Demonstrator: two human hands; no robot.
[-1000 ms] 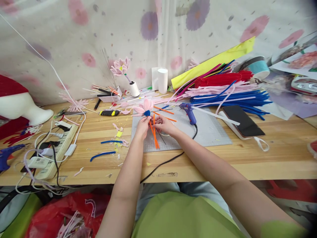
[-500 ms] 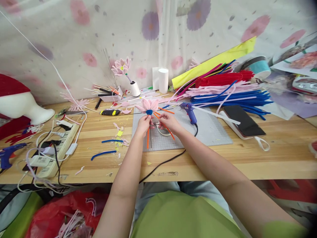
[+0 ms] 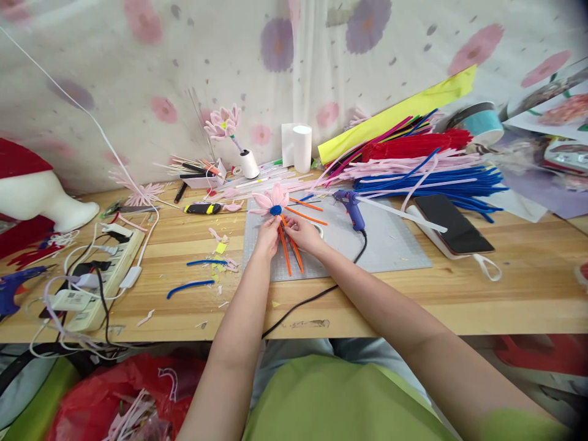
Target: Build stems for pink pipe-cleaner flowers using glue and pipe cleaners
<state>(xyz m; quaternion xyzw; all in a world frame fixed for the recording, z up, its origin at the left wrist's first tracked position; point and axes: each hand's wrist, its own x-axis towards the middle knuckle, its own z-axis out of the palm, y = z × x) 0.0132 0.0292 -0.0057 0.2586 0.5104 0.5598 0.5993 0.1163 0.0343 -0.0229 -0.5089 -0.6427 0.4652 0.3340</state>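
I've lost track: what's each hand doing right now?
Left hand: closed, holding the pink flower below its blue base.
Right hand: partly curled at the orange strips; can't tell if gripping.

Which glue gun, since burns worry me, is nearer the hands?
The glue gun on the grey mat, near the right hand; the other glue gun lies left of the power strip.

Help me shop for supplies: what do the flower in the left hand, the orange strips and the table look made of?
Flower: probably pipe cleaners, matte, judging by its soft, fuzzy-looking petals.
Orange strips: likely pipe cleaners too, thin and matte; any wire core is hidden.
Table: wood or wood-look laminate, smooth with slight sheen, given its pale, streaked grain.
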